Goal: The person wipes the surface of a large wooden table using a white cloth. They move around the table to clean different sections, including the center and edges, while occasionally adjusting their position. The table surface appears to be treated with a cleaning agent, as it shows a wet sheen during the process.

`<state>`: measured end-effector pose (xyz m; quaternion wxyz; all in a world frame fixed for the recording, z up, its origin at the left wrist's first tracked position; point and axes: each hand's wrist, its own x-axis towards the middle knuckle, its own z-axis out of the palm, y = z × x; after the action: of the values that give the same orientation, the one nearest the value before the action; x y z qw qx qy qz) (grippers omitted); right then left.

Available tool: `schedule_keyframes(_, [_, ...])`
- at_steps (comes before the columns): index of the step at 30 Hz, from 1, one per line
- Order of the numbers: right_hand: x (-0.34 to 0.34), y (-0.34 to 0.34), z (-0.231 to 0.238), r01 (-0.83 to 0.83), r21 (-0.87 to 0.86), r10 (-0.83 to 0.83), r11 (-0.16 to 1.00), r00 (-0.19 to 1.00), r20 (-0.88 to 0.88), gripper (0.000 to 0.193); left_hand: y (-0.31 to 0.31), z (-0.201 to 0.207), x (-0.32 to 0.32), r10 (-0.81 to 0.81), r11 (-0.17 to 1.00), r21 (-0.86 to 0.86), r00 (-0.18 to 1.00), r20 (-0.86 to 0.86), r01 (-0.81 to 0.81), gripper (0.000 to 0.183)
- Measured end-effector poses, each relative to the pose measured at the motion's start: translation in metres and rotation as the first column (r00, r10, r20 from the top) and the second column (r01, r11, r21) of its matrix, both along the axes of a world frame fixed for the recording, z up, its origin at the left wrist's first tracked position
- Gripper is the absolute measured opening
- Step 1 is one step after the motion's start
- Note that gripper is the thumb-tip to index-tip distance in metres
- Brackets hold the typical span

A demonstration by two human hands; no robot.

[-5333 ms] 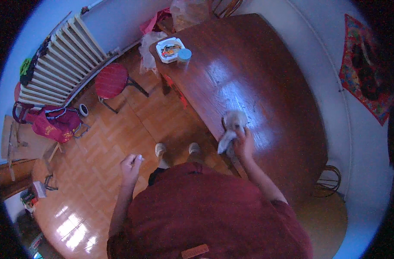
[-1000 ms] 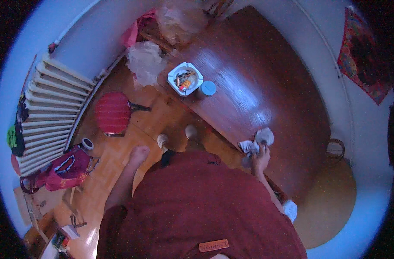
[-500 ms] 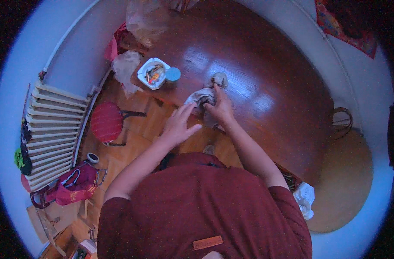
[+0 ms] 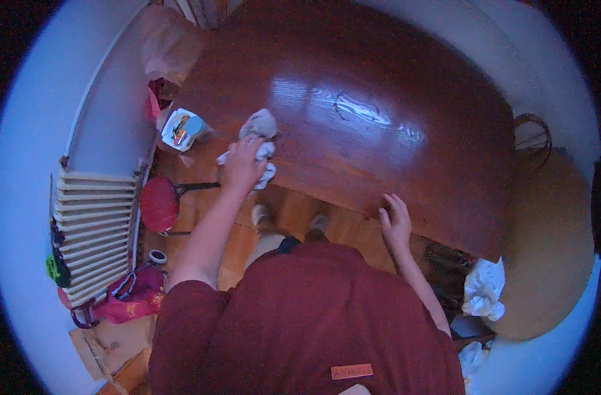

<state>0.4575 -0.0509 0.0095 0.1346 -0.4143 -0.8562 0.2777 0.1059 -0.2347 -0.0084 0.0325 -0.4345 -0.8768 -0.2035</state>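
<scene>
Toward the left of the dark reddish-brown table (image 4: 340, 155), close to its front edge, my left hand (image 4: 243, 164) is closed on a crumpled whitish-grey cloth (image 4: 261, 124). Part of the cloth bunches beyond the fingers, and a paler part hangs beside them near the edge. My right hand (image 4: 396, 222) hovers at the front edge farther right, fingers apart and holding nothing. Left of the cloth is a white square tray (image 4: 169, 139) with small mixed items in it. A container with a pale blue round lid (image 4: 194, 126) partly overlaps the tray.
A red round stool (image 4: 159, 205) and a white radiator (image 4: 93, 224) are at the left. Clear plastic bags (image 4: 172, 46) lie at the far left corner. A white plastic bag (image 4: 484, 289) hangs at the right, before a large tan round board (image 4: 544, 250).
My left hand has taken hold of the cloth, which is now farther left on the table. My right hand has let go of it and moved right, to the front edge. The view has shifted.
</scene>
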Motion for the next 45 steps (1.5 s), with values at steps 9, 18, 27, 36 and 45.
schedule_keyframes(9, [0.023,-0.030,-0.005,0.137,0.102,-0.130,0.985,0.989,-0.073,0.033,0.109,-0.015,0.097,-0.486,0.859,0.213,0.872,0.053,0.466,0.046])
schedule_keyframes(18, [0.014,-0.058,-0.001,0.162,0.025,-0.158,0.986,0.982,-0.105,0.031,0.046,0.000,0.040,-0.481,0.877,0.084,0.865,0.144,0.474,0.050])
schedule_keyframes(27, [0.030,-0.098,-0.008,0.376,-0.048,-0.379,0.926,0.920,-0.102,0.026,0.127,-0.017,0.023,-0.505,0.849,0.180,0.863,0.002,0.497,0.043])
schedule_keyframes(36, [0.041,-0.111,-0.004,0.497,-0.149,-0.513,0.855,0.853,-0.096,0.026,0.139,-0.008,0.037,-0.716,0.697,0.170,0.687,0.121,0.696,0.050])
schedule_keyframes(45, [0.089,-0.167,-0.048,0.715,-0.240,-0.747,0.657,0.660,-0.080,0.024,0.178,-0.008,-0.035,-0.304,0.947,0.106,0.953,-0.014,0.304,0.041])
